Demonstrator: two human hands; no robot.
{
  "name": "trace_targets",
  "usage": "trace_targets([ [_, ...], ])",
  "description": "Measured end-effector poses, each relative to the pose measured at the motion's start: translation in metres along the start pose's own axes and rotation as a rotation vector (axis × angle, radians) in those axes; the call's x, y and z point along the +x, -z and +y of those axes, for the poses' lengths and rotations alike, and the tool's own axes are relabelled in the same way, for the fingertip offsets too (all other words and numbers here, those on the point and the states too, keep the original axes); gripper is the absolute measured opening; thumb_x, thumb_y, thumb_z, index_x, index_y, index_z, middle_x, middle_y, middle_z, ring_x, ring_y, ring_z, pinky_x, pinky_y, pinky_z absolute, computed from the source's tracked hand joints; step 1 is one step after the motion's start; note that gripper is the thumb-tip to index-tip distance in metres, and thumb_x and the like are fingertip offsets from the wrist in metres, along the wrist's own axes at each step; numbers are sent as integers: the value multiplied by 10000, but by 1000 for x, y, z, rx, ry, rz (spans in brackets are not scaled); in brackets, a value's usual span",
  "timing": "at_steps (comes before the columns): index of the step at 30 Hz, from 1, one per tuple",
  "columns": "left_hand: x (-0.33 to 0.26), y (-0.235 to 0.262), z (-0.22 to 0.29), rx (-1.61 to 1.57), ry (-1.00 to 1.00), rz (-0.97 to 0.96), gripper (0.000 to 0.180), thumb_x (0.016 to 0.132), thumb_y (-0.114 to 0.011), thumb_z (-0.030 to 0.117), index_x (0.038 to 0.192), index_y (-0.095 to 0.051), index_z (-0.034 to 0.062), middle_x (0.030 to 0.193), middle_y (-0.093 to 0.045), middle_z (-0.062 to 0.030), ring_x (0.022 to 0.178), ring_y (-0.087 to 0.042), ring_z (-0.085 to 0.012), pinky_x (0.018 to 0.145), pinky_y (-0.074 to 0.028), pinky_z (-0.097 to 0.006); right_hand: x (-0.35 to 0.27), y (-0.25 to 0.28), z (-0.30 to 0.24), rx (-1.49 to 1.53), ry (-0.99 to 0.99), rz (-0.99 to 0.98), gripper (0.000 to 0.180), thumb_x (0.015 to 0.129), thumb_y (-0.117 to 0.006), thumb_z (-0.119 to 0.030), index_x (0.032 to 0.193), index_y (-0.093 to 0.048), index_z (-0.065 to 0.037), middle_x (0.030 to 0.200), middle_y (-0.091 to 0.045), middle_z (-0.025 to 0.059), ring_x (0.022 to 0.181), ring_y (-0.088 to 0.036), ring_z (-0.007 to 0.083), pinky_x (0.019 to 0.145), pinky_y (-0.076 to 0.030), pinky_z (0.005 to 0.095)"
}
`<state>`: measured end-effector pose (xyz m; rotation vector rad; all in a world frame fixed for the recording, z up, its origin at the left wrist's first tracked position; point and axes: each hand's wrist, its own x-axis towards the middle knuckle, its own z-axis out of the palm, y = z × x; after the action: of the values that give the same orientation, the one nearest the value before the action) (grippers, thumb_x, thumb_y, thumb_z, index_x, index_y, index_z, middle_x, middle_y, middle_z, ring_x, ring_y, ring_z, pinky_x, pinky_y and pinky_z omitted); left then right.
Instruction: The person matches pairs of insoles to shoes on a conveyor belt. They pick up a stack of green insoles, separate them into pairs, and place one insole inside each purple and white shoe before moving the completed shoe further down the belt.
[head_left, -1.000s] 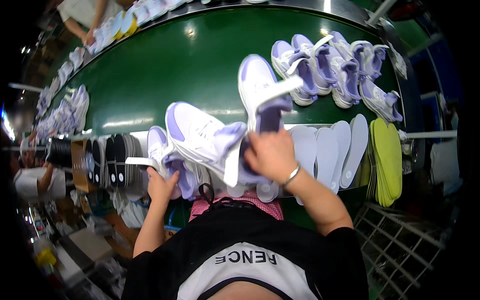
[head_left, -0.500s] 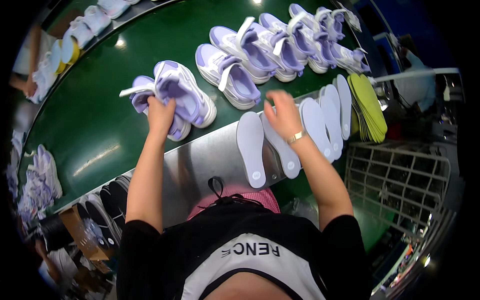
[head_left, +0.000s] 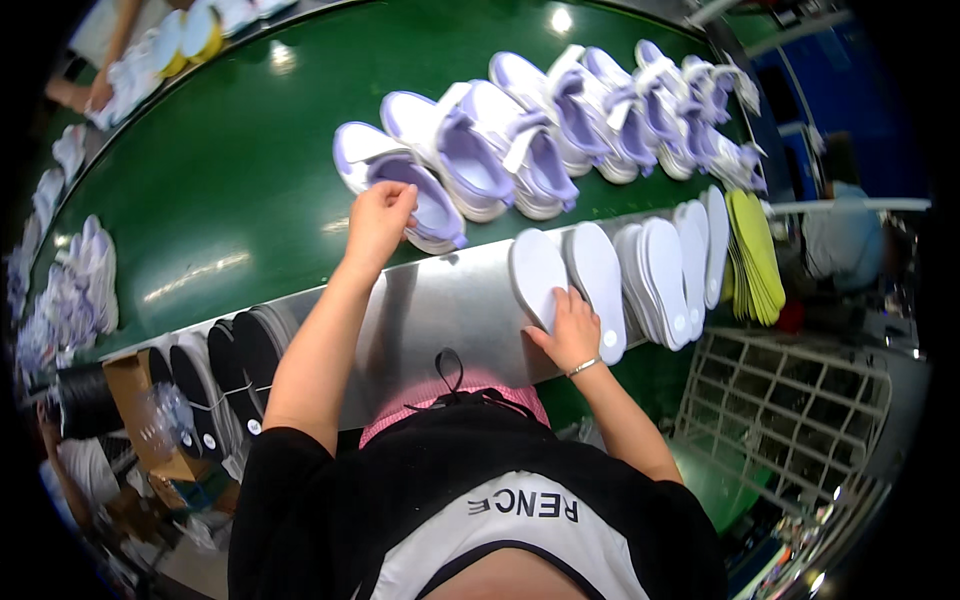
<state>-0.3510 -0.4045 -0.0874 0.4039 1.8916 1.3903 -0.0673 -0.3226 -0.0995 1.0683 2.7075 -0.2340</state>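
a green work surface, streaked with reflected light, spreads across a shop floor, a metal ledge running along its near side. from my remote post, through the head camera, i see the left hand at the opening of a white and lavender shoe, fingers drawn in and thumb close to them; i cannot tell whether they grip its edge. the shoe sits sole down just beyond and to the right of that hand, its strap folded back. matching shoes stretch away to the hand's right in a slanting line, straps loose.

i find the right hand over the ledge, unclosed, thumb spread from the fingers, covering the heel end of a pale insole. a bracelet circles that wrist. a second pale insole lies just right of its fingers, a pale stack follows, and yellow-green insoles stand farther right.

to the left hand's lower left i make out dark insoles beside a cardboard box. well apart, at its upper left, a co-worker's hand shows, blurred, near more shoes.
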Motion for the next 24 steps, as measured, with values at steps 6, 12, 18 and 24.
trace_targets([
  [6, 11, 24, -19, 443, -409, 421, 508, 711, -620, 279, 1078, -429, -17, 1051, -490, -171, 935, -484, -280, 753, -400, -343, 0, 1, -3, 120, -136, 124, 506, 623, -657, -341, 976, -456, -39, 922, -489, 116, 852, -474, 298, 689, -374, 415],
  [12, 37, 38, -28, 336, -468, 287, 228, 784, -511, 190, 901, -579, 7, 846, -594, -170, 792, -565, -306, 697, -427, -352, -2, 51, -21, 443, 299, 306, 242, 620, -646, -266, 721, -548, -70, 883, -498, 98, 769, -507, 265, 626, -429, 364],
  [18, 51, 36, -19, 186, -380, 266, 253, 756, -581, 223, 883, -600, 5, 792, -617, -110, 705, -565, -164, 634, -436, -280, 83, 104, -97, -244, 706, 148, 65, 652, -533, -145, 665, -570, -93, 833, -492, 65, 689, -519, 206, 520, -441, 322],
  [24, 63, 59, -26, -231, 39, -1, 270, 770, -520, 310, 766, -573, 46, 632, -526, -13, 536, -486, -102, 444, -402, -248, 144, 102, -153, -368, 753, 100, 79, 634, -531, -87, 661, -600, -58, 765, -533, 101, 705, -549, 227, 553, -462, 321],
])
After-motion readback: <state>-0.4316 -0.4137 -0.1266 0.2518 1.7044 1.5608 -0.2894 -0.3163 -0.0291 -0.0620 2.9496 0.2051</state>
